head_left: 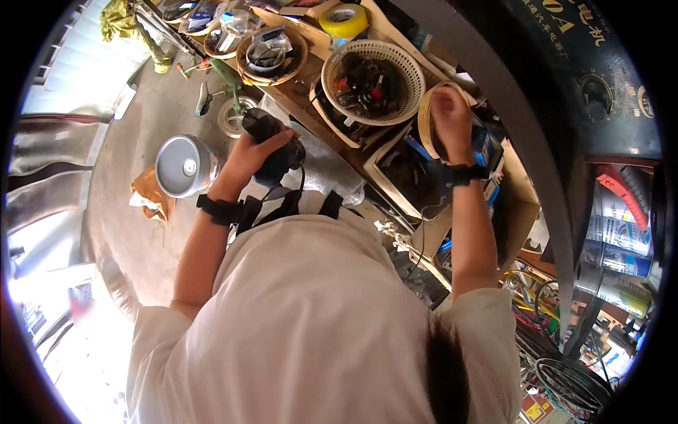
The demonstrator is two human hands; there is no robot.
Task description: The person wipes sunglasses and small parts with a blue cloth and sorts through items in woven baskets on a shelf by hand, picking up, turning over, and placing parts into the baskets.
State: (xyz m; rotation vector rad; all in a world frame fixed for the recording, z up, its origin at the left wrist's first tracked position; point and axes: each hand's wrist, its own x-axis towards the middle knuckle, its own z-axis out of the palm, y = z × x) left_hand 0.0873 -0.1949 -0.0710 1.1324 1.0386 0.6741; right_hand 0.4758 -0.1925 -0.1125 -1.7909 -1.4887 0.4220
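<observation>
My left hand (246,161) is wrapped around a bulky black object (272,145) with a rounded body, held in front of my waist; its exact kind is unclear. Over at the right, my right hand (452,120) has its fingers curled inside a pale yellow round rim (426,126), which looks like a tilted shallow basket. What those fingers hold, if anything, is hidden. Just left of that hand, a cream perforated plastic basket (330,83) contains small dark parts and a red piece. Each wrist wears a black band.
A yellow tape roll (344,21) and a woven basket (304,60) of bagged items stand on the cluttered bench. Beneath my right hand are open cardboard boxes (519,191). A grey bucket (164,166) stands on the floor beside brown paper (150,194). A dark post (547,141) rises at right.
</observation>
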